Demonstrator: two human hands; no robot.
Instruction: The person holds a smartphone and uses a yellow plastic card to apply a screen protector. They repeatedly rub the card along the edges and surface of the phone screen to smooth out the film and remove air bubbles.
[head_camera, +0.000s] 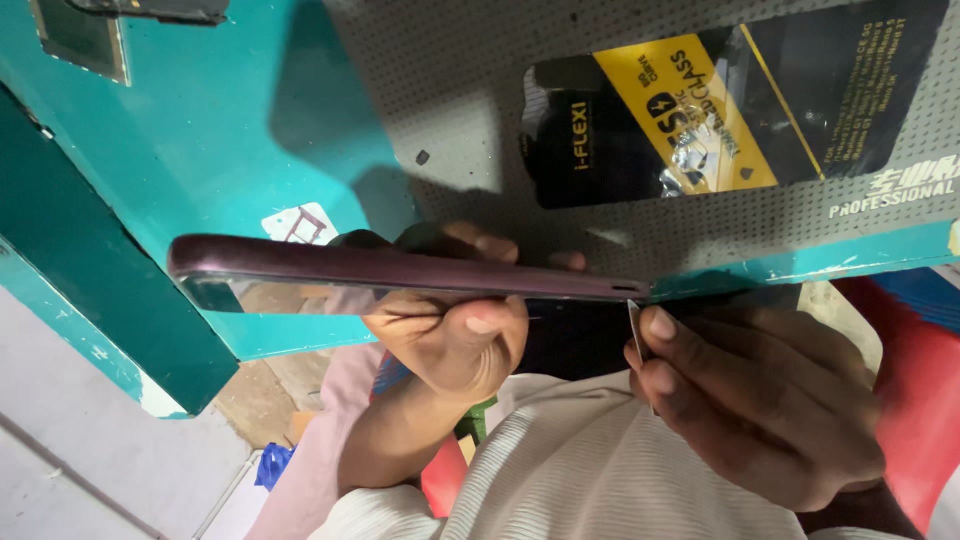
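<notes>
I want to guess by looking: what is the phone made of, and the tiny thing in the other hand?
The phone looks like glossy dark plastic or glass: its edge shines and its face mirrors the left hand. The small flat piece pinched by the right hand looks like thin pale metal or plastic; too small to tell.

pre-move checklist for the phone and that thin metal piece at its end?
1. Phone held: ok. The left hand grips it edge-on, thumb on the near side, fingers behind.
2. Thin metal piece pinched: ok, between the right hand's thumb and forefinger.
3. Metal piece at the phone's right end: ok, its tip sits just below the corner; contact cannot tell.
4. Slot or seam on the phone's edge: cannot tell; only a small dark mark shows near the end.
5. Support under the phone: not ok, it is held in the air in front of the teal table.
6. Packaged screen protector on the grey mat: ok, lying apart from both hands.
</notes>
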